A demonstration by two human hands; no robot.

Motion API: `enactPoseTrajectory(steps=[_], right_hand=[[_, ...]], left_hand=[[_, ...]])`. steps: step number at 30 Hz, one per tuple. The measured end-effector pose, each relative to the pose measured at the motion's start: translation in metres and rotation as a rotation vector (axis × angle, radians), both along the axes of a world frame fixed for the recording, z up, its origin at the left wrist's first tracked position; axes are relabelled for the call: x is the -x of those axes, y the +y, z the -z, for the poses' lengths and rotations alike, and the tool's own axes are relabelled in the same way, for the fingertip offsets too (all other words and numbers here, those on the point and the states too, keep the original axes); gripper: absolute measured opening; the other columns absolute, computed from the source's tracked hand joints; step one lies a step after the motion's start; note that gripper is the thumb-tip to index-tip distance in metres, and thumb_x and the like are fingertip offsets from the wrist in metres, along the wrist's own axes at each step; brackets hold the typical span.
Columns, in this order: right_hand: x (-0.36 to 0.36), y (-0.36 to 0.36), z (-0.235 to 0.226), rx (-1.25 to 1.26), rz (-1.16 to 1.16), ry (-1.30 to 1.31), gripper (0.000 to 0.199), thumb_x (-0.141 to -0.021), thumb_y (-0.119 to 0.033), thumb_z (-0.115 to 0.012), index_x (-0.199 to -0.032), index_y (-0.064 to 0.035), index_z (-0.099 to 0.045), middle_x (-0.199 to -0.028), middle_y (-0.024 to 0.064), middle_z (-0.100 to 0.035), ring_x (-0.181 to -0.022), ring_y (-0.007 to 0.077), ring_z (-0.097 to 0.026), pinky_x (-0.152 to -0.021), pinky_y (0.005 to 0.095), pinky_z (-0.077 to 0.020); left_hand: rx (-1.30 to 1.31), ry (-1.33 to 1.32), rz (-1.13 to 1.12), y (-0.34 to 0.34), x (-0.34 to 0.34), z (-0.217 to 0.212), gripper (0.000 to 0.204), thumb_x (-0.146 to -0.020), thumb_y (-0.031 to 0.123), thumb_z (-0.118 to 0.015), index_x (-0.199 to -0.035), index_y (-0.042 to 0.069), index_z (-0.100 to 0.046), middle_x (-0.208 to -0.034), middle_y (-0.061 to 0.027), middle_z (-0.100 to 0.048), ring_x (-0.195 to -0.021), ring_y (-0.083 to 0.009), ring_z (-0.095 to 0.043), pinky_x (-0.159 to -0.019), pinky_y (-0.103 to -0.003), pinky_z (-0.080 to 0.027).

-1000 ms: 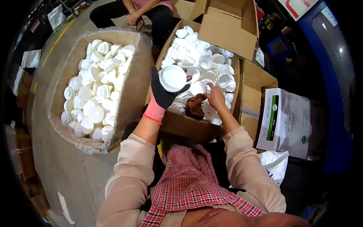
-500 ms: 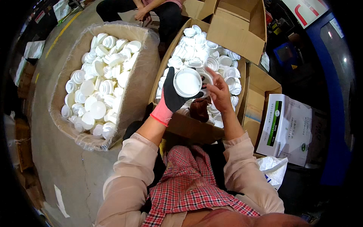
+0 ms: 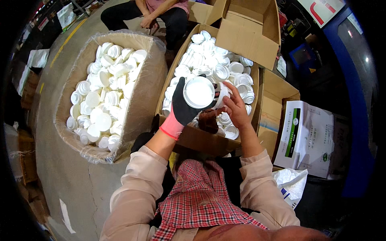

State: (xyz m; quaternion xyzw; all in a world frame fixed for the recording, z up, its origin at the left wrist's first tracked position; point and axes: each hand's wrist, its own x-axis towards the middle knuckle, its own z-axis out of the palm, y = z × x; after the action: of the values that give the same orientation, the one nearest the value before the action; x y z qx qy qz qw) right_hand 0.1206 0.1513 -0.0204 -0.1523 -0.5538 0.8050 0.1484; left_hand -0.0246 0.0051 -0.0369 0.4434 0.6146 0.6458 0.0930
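Observation:
My left hand (image 3: 183,105), in a black glove with a pink cuff, grips a round white plastic lid (image 3: 199,92), its flat face turned up toward me. Just right of that lid, my bare right hand (image 3: 236,107) has its fingers curled on a second white plastic lid (image 3: 222,95), seen edge-on and partly covered. Dark gloved fingertips show between the two lids. Both hands are above an open cardboard box (image 3: 197,138) heaped with white lids (image 3: 231,131). A brown cloth-like piece (image 3: 208,120) hangs at its near side, under my hands.
On the left stands a plastic-lined carton (image 3: 146,76) full of similar white lids (image 3: 103,121). Raised cardboard flaps (image 3: 247,42) border the far right of the box. A white printed carton (image 3: 309,134) and a white bag (image 3: 291,184) lie right. Another person's hands (image 3: 148,22) rest beyond.
My right hand has closed its fingers onto the second lid, which now shows edge-on beside the first. My left hand keeps its lid almost in place. The view has shifted slightly.

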Motion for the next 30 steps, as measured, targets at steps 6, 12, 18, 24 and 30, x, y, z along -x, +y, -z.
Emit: enactPoseTrajectory(steps=[6,12,18,24,30], right_hand=[[-0.009,-0.009,-0.005,-0.569,0.133,0.012,0.075,-0.073,-0.018,-0.08,-0.138,-0.0103,-0.043,-0.124,0.0062,-0.052,-0.109,0.0203,-0.054,-0.084,0.0324,-0.0497],[-0.01,-0.017,-0.029,-1.192,0.208,0.118,0.075,-0.066,-0.019,-0.083,-0.132,-0.0083,-0.051,-0.126,0.0122,-0.051,-0.11,0.0277,-0.053,-0.09,0.0377,-0.0467],[-0.006,-0.024,-0.029,-1.292,0.18,0.178,0.072,-0.066,-0.014,-0.082,-0.132,-0.0086,-0.052,-0.128,0.0122,-0.051,-0.112,0.0322,-0.051,-0.094,0.0398,-0.0444],[-0.004,-0.028,-0.029,-1.301,0.143,0.158,0.071,-0.064,-0.011,-0.081,-0.13,-0.0093,-0.055,-0.13,0.0121,-0.051,-0.114,0.0321,-0.049,-0.095,0.0398,-0.0431],[-0.003,-0.031,-0.031,-1.313,0.127,0.16,0.073,-0.063,-0.006,-0.08,-0.131,-0.011,-0.055,-0.132,0.0124,-0.05,-0.116,0.0325,-0.048,-0.097,0.0407,-0.0418]], left_hand=[[-0.117,-0.251,0.147,-0.002,-0.003,-0.017,0.06,-0.081,0.027,-0.075,-0.127,-0.002,-0.05,-0.114,-0.0127,-0.065,-0.106,-0.0216,-0.061,-0.098,-0.036,-0.044],[-0.032,-0.021,0.119,0.005,-0.008,0.013,0.073,-0.072,0.021,-0.082,-0.132,-0.001,-0.045,-0.123,-0.0142,-0.058,-0.111,-0.023,-0.059,-0.093,-0.033,-0.047],[0.052,-0.077,0.163,0.002,-0.017,-0.004,0.068,-0.072,0.015,-0.077,-0.131,0.002,-0.046,-0.123,-0.0138,-0.056,-0.115,-0.0258,-0.056,-0.096,-0.035,-0.044],[0.088,0.072,0.124,0.002,-0.015,-0.005,0.066,-0.074,0.012,-0.073,-0.133,0.002,-0.045,-0.127,-0.0144,-0.054,-0.118,-0.0259,-0.053,-0.099,-0.035,-0.043],[0.082,0.047,0.139,0.002,-0.013,0.004,0.059,-0.081,0.007,-0.066,-0.135,0.002,-0.043,-0.13,-0.0135,-0.053,-0.119,-0.0238,-0.052,-0.1,-0.034,-0.042]])
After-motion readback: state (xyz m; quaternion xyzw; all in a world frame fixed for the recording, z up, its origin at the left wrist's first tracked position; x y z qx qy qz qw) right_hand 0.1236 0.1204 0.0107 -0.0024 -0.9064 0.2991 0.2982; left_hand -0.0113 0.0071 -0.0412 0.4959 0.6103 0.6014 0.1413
